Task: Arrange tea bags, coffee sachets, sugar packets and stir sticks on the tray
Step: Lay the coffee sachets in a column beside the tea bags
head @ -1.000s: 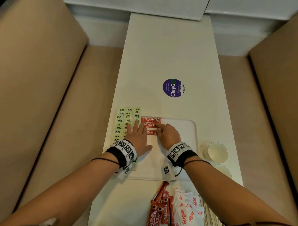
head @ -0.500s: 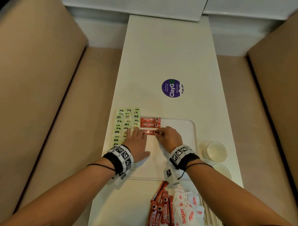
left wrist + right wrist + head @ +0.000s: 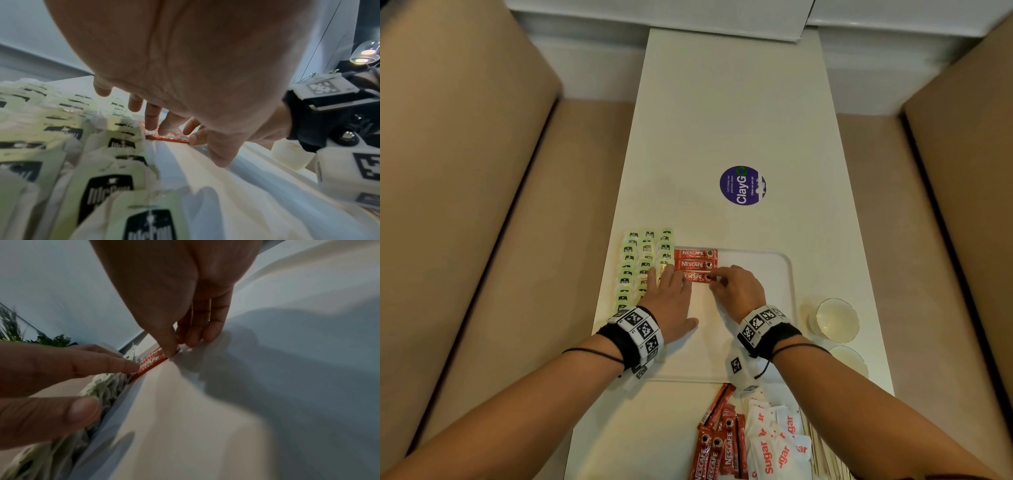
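Left hand (image 3: 671,301) flat, fingers straight, pressing the left end of the third coffee sachet (image 3: 697,276). Right hand (image 3: 738,291) pinches that sachet's right end. Sachet lies on the tray (image 3: 787,274), at its far-left corner, just below two placed sachets (image 3: 695,258). Tea bags (image 3: 643,263) in rows left of the tray. Risk: a sideways nudge could skew the sachet row or shove the neighbouring tea bags out of line.

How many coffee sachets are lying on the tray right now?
3, stacked in a column at the tray's far left: top sachet, middle sachet, and bottom sachet, partly covered by both hands.
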Demonstrator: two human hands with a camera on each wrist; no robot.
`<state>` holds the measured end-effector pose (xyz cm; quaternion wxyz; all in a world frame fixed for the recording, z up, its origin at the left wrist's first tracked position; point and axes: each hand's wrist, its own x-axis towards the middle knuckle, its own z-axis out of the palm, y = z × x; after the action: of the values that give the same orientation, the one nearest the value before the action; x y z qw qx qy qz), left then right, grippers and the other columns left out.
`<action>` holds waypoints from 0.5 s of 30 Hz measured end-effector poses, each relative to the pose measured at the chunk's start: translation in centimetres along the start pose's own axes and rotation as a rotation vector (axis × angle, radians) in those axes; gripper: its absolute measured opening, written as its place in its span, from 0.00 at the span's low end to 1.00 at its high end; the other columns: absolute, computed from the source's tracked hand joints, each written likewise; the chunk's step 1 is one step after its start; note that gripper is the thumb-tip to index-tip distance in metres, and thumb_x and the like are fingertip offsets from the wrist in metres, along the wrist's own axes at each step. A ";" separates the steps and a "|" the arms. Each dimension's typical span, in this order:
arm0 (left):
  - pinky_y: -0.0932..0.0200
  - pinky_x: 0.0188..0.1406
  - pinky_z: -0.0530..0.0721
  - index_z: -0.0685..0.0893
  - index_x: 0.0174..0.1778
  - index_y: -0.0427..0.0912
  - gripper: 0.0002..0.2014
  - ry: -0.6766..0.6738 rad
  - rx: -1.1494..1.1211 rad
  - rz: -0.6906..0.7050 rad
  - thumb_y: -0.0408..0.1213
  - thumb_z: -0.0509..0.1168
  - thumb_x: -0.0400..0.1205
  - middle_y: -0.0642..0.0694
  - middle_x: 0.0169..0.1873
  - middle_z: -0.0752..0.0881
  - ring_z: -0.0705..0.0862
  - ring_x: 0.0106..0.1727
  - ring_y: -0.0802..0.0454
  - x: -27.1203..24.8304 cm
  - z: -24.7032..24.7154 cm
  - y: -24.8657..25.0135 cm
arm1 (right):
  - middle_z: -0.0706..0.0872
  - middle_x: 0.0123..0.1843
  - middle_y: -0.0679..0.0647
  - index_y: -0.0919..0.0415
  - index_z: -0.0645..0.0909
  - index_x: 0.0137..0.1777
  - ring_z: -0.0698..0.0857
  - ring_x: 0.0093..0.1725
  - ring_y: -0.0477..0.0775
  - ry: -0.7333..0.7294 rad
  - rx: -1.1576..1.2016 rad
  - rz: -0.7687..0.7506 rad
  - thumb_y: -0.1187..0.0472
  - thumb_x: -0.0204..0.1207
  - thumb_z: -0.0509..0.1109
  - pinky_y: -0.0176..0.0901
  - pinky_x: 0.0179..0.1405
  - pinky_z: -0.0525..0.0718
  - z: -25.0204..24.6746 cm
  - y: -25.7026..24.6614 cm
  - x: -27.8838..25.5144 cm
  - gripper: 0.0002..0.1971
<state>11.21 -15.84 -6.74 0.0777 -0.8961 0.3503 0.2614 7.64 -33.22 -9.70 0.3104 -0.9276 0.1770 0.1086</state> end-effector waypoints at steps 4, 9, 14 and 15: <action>0.30 0.83 0.52 0.62 0.83 0.42 0.37 0.061 0.003 0.050 0.62 0.57 0.84 0.39 0.77 0.63 0.57 0.82 0.35 -1.2 -0.6 0.4 | 0.87 0.50 0.47 0.48 0.87 0.63 0.84 0.48 0.48 0.001 0.068 -0.062 0.53 0.83 0.69 0.45 0.50 0.83 -0.9 -0.3 -1.2 0.11; 0.48 0.61 0.80 0.73 0.75 0.46 0.24 0.074 -0.210 0.126 0.55 0.57 0.87 0.46 0.65 0.78 0.79 0.64 0.45 -4.0 -0.6 0.9 | 0.88 0.50 0.45 0.50 0.87 0.63 0.85 0.46 0.45 -0.130 0.111 -0.202 0.52 0.83 0.71 0.39 0.53 0.82 -2.3 0.0 -5.1 0.11; 0.52 0.53 0.80 0.78 0.67 0.50 0.18 -0.004 -0.330 0.138 0.55 0.58 0.87 0.51 0.57 0.83 0.83 0.55 0.49 -7.7 1.5 2.3 | 0.90 0.52 0.44 0.49 0.87 0.64 0.84 0.46 0.42 -0.263 0.018 -0.229 0.51 0.85 0.68 0.39 0.54 0.82 -2.7 1.8 -10.4 0.12; 0.53 0.51 0.80 0.79 0.64 0.50 0.17 -0.026 -0.324 0.140 0.56 0.58 0.87 0.51 0.55 0.84 0.83 0.53 0.50 -8.2 2.1 2.8 | 0.90 0.52 0.44 0.49 0.87 0.63 0.84 0.45 0.42 -0.287 -0.010 -0.234 0.50 0.85 0.68 0.39 0.53 0.83 -2.6 2.3 -11.4 0.12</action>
<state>3.39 -12.36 -4.13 -0.0815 -0.8668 0.3640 0.3310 -3.44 -33.59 -5.37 0.3385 -0.9183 0.0212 0.2040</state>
